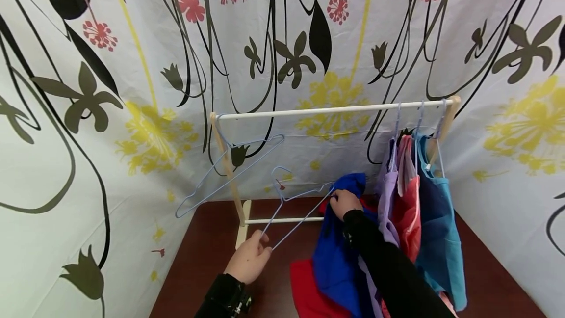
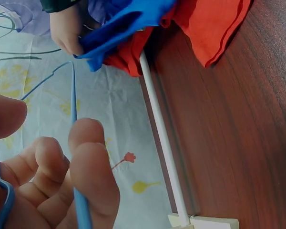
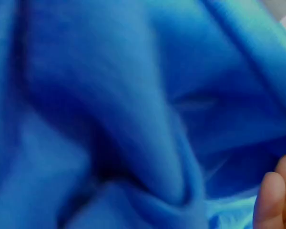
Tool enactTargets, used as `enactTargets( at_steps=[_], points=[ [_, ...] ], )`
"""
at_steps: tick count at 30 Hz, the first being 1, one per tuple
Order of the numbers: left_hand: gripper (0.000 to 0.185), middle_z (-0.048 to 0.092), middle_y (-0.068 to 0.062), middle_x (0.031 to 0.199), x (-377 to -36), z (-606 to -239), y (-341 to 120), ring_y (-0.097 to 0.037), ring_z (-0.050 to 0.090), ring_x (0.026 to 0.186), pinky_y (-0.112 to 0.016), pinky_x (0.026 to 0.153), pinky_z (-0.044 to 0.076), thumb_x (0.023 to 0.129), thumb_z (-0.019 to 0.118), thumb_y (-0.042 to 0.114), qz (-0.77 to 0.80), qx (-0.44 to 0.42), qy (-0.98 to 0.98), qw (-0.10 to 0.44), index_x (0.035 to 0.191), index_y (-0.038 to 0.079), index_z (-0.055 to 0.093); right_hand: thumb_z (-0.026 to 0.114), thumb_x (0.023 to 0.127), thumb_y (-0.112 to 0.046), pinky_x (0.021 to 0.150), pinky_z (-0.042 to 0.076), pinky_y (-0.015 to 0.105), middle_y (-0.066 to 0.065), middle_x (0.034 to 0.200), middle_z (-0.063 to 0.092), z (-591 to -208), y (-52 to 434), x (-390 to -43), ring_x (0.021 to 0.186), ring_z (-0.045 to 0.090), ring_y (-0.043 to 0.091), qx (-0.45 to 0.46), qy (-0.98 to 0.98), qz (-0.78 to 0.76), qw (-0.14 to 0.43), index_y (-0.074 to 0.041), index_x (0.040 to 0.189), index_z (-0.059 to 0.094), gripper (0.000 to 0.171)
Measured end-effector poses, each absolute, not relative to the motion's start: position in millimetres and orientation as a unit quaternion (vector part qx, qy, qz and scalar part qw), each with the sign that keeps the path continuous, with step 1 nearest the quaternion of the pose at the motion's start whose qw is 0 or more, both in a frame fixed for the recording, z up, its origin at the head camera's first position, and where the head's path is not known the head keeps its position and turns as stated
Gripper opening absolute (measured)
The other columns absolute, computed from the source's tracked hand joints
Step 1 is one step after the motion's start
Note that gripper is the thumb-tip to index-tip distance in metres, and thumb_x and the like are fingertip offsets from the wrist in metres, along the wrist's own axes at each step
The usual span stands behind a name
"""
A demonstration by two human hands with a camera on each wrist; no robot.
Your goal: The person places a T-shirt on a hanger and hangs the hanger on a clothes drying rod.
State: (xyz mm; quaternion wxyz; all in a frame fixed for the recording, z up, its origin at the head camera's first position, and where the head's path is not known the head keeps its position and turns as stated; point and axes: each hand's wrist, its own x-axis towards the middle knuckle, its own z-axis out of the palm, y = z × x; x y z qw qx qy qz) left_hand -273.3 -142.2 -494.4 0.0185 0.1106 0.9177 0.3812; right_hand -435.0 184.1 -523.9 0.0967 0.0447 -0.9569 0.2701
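Observation:
My left hand (image 1: 249,258) grips one end of a light blue wire hanger (image 2: 73,102). The hanger's other end reaches the blue garment (image 1: 332,259). My right hand (image 1: 346,203) pinches the top edge of that garment beside the hanger's tip. Red cloth (image 1: 311,291) shows at its lower end, resting on the table. Blue folds fill most of the right wrist view, with a few fingertips (image 3: 270,200) at the lower right. Whether the hanger's tip lies inside the garment is hard to tell.
A small rack with a white rod (image 1: 309,111) stands on the dark red-brown table (image 1: 198,244). Another blue hanger (image 1: 229,176) hangs at its left end. Purple (image 1: 388,200), coral (image 1: 408,210) and teal (image 1: 441,229) garments hang at the right. Behind is a flowered curtain (image 1: 247,13).

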Motion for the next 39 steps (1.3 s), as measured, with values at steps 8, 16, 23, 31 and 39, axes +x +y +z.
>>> enactTargets(
  at_steps=[8,16,23,31,39],
  points=[
    [0.019,0.053,0.004,0.070,-266.6,-490.6,-150.0,-0.012,0.048,0.056,-0.030,0.054,0.040,0.100,0.061,0.025,0.367,0.131,0.921,0.011,0.114,0.013,0.056,0.058,0.098,-0.023,0.091,0.047,0.052,0.019,0.119,0.069,-506.5,202.4,-429.4,0.104,0.064,0.038,-0.005,-0.939,0.318,0.132,-0.005,0.118,0.072,0.030],
    [0.015,0.052,0.005,0.067,-261.1,-487.3,-153.0,-0.012,0.045,0.053,-0.030,0.052,0.038,0.101,0.061,0.028,0.363,0.141,0.921,0.018,0.111,0.018,0.056,0.052,0.102,-0.031,0.100,0.043,0.051,0.019,0.132,0.063,-496.3,207.7,-424.3,0.117,0.059,0.038,-0.033,-0.920,0.374,0.116,-0.006,0.131,0.067,0.041],
    [0.014,0.050,0.005,0.064,-259.7,-488.8,-144.8,-0.012,0.043,0.051,-0.030,0.050,0.036,0.100,0.061,0.027,0.362,0.142,0.921,0.014,0.111,0.019,0.055,0.049,0.104,-0.027,0.097,0.043,0.051,0.018,0.137,0.060,-490.6,199.5,-420.8,0.118,0.058,0.037,-0.020,-0.918,0.379,0.114,-0.009,0.134,0.065,0.038],
    [0.016,0.047,0.004,0.063,-258.2,-487.3,-128.3,-0.012,0.041,0.051,-0.029,0.050,0.034,0.099,0.061,0.025,0.357,0.146,0.923,0.007,0.111,0.016,0.056,0.046,0.101,-0.019,0.086,0.044,0.046,0.017,0.136,0.060,-489.5,188.0,-413.5,0.101,0.060,0.032,0.002,-0.929,0.356,0.098,-0.009,0.141,0.058,0.042],
    [0.017,0.049,0.003,0.063,-260.9,-491.5,-115.6,-0.013,0.041,0.050,-0.030,0.048,0.034,0.099,0.063,0.025,0.354,0.143,0.924,0.015,0.112,0.016,0.056,0.048,0.097,-0.014,0.074,0.041,0.039,0.012,0.120,0.066,-485.7,180.4,-406.6,0.080,0.056,0.024,0.022,-0.936,0.341,0.088,-0.011,0.136,0.062,0.042]
  ],
)
